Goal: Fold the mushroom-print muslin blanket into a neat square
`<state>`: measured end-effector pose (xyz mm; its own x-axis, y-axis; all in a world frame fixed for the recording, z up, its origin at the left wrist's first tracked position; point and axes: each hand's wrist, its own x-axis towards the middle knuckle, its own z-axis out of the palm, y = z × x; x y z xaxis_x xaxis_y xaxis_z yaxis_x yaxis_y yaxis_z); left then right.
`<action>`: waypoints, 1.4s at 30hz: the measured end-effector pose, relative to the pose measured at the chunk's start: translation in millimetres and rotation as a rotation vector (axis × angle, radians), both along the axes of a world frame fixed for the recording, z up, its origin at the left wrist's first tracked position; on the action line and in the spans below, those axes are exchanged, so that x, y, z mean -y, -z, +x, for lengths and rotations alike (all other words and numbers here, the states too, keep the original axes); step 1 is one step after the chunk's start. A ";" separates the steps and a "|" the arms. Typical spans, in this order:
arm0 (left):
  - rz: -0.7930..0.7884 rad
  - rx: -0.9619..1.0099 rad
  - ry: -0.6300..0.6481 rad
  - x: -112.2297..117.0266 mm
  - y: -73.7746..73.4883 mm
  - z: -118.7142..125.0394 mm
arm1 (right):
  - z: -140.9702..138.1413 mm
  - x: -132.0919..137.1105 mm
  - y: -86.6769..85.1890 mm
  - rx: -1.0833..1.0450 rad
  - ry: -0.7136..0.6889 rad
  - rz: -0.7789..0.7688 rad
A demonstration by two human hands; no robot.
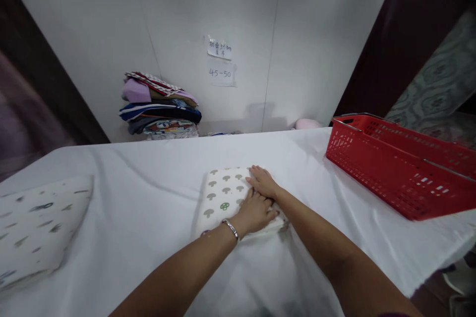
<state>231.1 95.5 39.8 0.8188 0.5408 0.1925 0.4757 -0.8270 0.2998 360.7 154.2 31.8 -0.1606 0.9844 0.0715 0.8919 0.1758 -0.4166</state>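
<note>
A folded white cloth with a mushroom print (221,193) lies in the middle of the white-covered table (148,208). My left hand (256,212), with a silver bracelet at the wrist, rests flat on the cloth's near right part, fingers stretched out. My right hand (263,181) lies flat on the cloth's right edge just beyond it, fingers extended and together. Both hands press on the cloth and hold nothing.
A red plastic basket (394,163) stands on the table's right side. A patterned white pillow (33,228) lies at the left edge. A stack of folded clothes (159,106) sits against the back wall, beside paper notes (220,62).
</note>
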 end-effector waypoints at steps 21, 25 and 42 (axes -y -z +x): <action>-0.634 0.328 -0.889 -48.7 6.3 -118.3 | -6.7 13.3 5.3 0.294 0.188 -0.049; -0.641 0.386 -0.846 -70.2 -11.6 -128.1 | -12.3 11.0 -1.4 0.293 0.190 -0.085; -0.222 0.146 -0.832 -56.5 -4.4 -151.3 | -21.6 15.9 -1.3 0.206 0.143 -0.065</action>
